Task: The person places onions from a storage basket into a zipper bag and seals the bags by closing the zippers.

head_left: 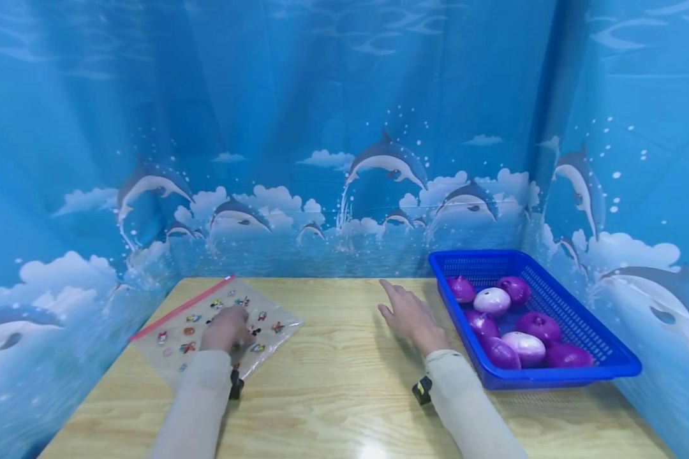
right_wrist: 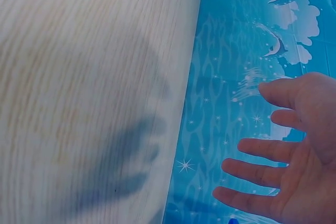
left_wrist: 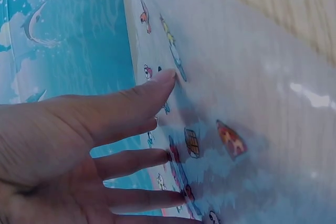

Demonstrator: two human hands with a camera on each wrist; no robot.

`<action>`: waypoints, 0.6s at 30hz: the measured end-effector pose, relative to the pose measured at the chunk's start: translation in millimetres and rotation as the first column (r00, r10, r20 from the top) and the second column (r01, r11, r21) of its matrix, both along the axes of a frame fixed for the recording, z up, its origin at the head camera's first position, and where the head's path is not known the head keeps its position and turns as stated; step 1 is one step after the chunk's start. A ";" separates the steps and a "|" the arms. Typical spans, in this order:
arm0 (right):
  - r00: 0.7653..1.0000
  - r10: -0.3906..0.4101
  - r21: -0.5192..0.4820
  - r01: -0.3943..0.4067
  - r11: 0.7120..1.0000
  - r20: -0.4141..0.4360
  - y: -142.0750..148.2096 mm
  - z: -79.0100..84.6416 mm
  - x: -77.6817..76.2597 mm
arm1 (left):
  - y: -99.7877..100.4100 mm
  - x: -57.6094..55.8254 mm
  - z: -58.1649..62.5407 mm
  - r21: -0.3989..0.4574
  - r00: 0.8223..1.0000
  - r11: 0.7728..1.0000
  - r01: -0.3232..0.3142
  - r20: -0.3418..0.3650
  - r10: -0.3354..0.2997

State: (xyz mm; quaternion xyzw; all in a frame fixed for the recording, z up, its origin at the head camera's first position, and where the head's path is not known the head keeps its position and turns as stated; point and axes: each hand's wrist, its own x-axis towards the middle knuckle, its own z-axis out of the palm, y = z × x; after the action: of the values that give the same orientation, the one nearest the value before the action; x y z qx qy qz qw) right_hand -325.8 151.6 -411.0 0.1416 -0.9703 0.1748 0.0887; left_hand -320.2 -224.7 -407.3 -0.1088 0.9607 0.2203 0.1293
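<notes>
A clear zip bag (head_left: 172,350) printed with small cartoon figures lies flat on the left of the table, its red zip strip along the far left edge. My left hand (head_left: 226,328) is over the bag; in the left wrist view the fingertips (left_wrist: 167,75) touch its surface, fingers spread and fairly straight, holding nothing. My right hand (head_left: 409,313) hovers above the table between bag and basket, its fingers (right_wrist: 257,148) extended and nothing in them. Right of it stands a blue plastic basket (head_left: 551,380) with several purple onions (head_left: 540,327) and white-and-purple ones (head_left: 492,301).
The wooden table (head_left: 333,382) has its back edge against a blue curtain (head_left: 298,127) printed with dolphins, and curtain hangs at both sides too. The basket reaches near the table's right edge.
</notes>
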 end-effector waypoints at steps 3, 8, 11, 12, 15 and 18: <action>1.000 0.003 -0.006 -0.003 1.000 -0.013 -0.2 -0.5 0.1 | 0.4 -1.5 -1.6 -0.013 1.000 1.000 -0.005 0.000 0.005; 1.000 0.005 -0.008 -0.006 1.000 -0.021 0.4 -1.8 -0.5 | -1.1 -0.5 -5.0 -0.001 0.999 1.000 -0.011 -0.036 0.011; 1.000 0.005 -0.010 -0.005 1.000 -0.020 0.7 -2.1 -0.1 | -4.6 1.2 -9.3 0.019 0.997 1.000 0.002 -0.072 -0.001; 1.000 0.005 -0.015 -0.005 1.000 -0.017 0.5 -1.9 0.2 | -5.7 1.7 -10.4 0.016 0.996 1.000 0.015 -0.086 -0.014; 1.000 0.005 -0.024 -0.005 1.000 -0.011 0.5 -2.0 0.7 | -9.6 1.6 -13.9 0.002 0.990 0.999 0.053 -0.128 -0.053; 1.000 0.003 -0.027 -0.003 1.000 0.004 0.4 -2.1 0.3 | -14.3 1.0 -15.8 0.025 0.986 0.997 0.070 -0.152 -0.065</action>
State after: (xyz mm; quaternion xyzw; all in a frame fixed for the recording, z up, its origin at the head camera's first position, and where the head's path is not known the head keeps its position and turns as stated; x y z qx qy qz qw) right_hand -325.5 152.1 -413.1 0.1413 -0.9679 0.1883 0.0886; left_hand -319.2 -239.0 -423.0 -0.0573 0.9674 0.2381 0.0652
